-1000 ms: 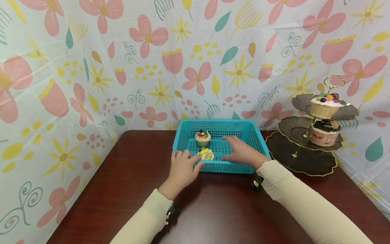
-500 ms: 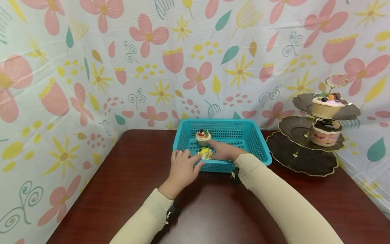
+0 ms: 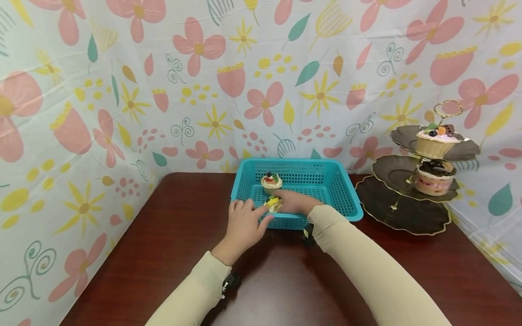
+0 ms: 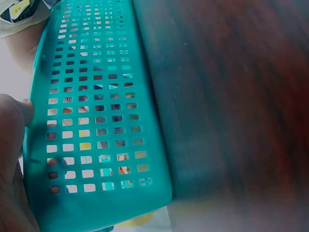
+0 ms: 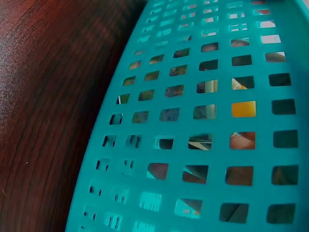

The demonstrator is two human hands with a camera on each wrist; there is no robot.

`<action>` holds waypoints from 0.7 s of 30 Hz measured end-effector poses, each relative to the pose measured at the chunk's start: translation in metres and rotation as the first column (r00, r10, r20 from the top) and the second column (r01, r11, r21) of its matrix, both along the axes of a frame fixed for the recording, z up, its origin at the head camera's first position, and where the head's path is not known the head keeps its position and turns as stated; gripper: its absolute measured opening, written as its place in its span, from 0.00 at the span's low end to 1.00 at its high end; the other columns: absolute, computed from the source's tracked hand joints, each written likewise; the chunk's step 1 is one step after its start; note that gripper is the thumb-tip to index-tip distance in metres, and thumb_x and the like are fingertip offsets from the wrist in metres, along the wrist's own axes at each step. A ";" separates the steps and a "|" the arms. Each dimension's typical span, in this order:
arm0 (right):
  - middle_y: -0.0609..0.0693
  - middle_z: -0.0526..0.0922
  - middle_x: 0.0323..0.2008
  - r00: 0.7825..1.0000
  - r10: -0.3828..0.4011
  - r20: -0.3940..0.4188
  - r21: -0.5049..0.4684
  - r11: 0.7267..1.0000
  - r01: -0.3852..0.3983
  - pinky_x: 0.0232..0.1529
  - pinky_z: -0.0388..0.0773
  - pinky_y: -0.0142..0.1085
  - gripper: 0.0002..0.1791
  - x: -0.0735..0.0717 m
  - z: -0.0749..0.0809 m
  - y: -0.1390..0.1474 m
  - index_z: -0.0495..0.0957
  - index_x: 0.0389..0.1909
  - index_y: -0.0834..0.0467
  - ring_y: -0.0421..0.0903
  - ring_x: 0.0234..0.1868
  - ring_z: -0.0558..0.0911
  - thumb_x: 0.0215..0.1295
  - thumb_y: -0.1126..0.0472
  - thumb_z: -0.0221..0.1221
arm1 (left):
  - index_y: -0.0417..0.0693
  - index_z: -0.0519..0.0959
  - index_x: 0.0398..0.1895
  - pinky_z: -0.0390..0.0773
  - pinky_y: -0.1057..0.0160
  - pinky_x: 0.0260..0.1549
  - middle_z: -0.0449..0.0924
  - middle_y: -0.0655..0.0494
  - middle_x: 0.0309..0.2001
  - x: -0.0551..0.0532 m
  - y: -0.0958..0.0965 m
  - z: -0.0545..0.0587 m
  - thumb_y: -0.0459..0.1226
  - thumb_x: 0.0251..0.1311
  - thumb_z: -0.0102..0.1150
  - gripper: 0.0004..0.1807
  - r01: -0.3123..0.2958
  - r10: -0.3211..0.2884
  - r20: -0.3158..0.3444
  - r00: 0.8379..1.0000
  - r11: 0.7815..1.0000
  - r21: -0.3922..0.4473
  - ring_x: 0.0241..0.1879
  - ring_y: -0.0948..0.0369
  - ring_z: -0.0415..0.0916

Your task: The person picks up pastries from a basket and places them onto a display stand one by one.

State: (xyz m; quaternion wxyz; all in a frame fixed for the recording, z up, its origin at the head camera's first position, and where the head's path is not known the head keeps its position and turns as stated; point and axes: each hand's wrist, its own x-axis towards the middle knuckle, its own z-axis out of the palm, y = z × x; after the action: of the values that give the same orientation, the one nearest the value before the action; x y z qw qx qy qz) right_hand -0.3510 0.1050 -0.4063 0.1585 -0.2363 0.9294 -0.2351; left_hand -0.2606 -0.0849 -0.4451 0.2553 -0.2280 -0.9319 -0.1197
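Inside the blue basket (image 3: 334, 170), my right hand (image 3: 295, 202) holds a cupcake (image 3: 274, 203) with white cream and yellow fruit pieces on top, its fingers round the cake's right side. That cake leans a little, and its lower part is hidden by the basket wall. My left hand (image 3: 244, 222) rests on the basket's near-left corner, fingers relaxed and thumb by the front rim. Just behind the held cake stands another cupcake (image 3: 271, 181) topped with cream, berries and a green leaf. Through the holes in the right wrist view, a yellow patch of fruit (image 5: 244, 109) shows.
A dark three-tier stand (image 3: 403, 213) with gold edges stands right of the basket. On its top tier sits a fruit cupcake (image 3: 435, 141); a layered pink cake (image 3: 434, 179) is on the middle tier. Everything stands on a brown table (image 3: 183, 217) before a floral curtain.
My right hand has moved left inside the basket to the yellow-topped cupcake and taken hold of it. The cupcake now tilts slightly. My left hand has stayed at the basket corner.
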 end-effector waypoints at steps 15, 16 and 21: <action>0.54 0.83 0.48 0.973 -0.139 -0.183 -0.086 0.988 0.125 0.41 0.78 0.43 0.39 0.001 -0.001 0.002 0.73 0.65 0.61 0.49 0.41 0.80 0.55 0.46 0.70 | 0.63 0.84 0.53 0.62 0.40 0.58 0.70 0.55 0.37 -0.003 0.001 -0.002 0.55 0.72 0.53 0.17 -0.016 0.015 -0.005 1.000 1.000 -0.019 0.42 0.54 0.68; 0.53 0.83 0.46 0.970 -0.157 -0.183 -0.109 0.984 0.139 0.39 0.77 0.42 0.40 0.002 -0.001 0.002 0.73 0.65 0.61 0.48 0.39 0.79 0.53 0.46 0.70 | 0.62 0.84 0.53 0.62 0.41 0.58 0.70 0.55 0.37 -0.003 0.001 -0.001 0.55 0.72 0.53 0.17 -0.017 0.017 -0.001 1.000 1.000 -0.020 0.43 0.54 0.68; 0.52 0.81 0.42 0.955 -0.220 -0.199 -0.203 0.963 0.179 0.34 0.77 0.40 0.41 0.003 0.001 0.003 0.72 0.64 0.61 0.47 0.35 0.78 0.51 0.45 0.69 | 0.61 0.84 0.51 0.62 0.41 0.58 0.70 0.55 0.37 -0.003 0.000 -0.001 0.55 0.72 0.54 0.16 -0.024 0.023 -0.004 1.000 0.999 -0.023 0.42 0.54 0.68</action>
State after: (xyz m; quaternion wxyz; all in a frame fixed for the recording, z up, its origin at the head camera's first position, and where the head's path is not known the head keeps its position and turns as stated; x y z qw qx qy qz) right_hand -0.3479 0.1078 -0.4053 0.0075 -0.1789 0.9348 -0.3067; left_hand -0.2635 -0.0846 -0.4459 0.2558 -0.2202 -0.9354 -0.1056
